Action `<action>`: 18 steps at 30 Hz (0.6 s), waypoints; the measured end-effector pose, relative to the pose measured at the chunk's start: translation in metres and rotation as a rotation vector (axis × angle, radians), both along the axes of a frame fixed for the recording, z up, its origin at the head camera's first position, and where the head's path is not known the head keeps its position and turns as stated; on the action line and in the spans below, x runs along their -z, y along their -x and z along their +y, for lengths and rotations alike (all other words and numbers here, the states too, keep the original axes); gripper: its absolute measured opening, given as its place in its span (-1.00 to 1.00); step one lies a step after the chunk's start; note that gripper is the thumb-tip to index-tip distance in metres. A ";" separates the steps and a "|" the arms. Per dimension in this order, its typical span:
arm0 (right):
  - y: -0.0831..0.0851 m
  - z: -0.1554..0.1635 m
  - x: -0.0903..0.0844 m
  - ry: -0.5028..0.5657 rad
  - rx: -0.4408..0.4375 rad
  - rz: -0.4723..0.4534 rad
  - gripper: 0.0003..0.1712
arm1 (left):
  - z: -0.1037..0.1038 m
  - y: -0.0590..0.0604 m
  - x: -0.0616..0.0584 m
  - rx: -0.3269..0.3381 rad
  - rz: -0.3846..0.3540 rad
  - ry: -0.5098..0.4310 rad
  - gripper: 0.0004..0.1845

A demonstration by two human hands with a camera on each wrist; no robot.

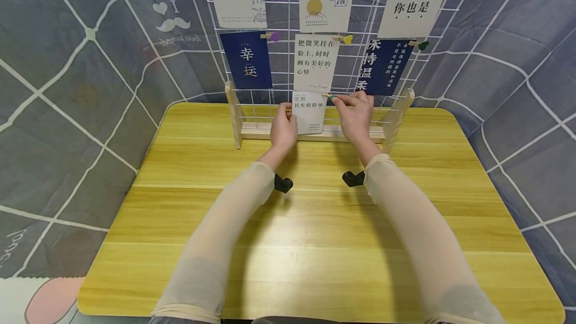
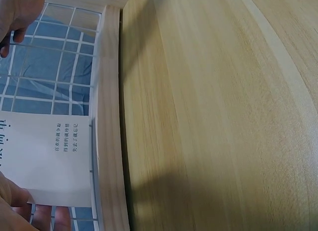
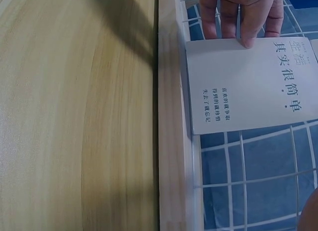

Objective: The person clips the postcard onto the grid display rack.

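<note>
Sleeved forearms reach across the yellow tabletop (image 1: 315,264) to centre frame, where left hand (image 1: 283,126) pinches the small white card's (image 1: 309,112) edge against the wire grid (image 1: 270,99), right hand (image 1: 355,111) pinching a clip (image 1: 330,96) at its top corner; card light, thin, bendable, best held by edges.

Yellow wooden table (image 1: 315,264) bearing grid stand (image 1: 238,119).

Wire grid rack (image 1: 252,114) at table's (image 1: 315,244) far edge, cards (image 1: 316,61) on it, small card (image 1: 309,112) lowest
</note>
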State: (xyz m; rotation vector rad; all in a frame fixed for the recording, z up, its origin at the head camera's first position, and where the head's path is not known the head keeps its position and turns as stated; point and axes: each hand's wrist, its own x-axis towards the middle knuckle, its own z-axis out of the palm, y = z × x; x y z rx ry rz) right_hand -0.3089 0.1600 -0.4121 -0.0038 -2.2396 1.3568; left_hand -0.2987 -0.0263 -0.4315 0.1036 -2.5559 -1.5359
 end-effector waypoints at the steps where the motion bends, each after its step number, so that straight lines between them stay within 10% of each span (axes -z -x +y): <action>1: 0.000 0.000 0.000 0.000 0.000 0.001 -0.75 | 0.000 0.000 0.000 -0.001 -0.002 0.001 -0.70; 18: 0.001 0.000 0.001 0.001 0.014 -0.002 -0.71 | 0.001 0.001 0.000 -0.007 -0.003 -0.009 -0.70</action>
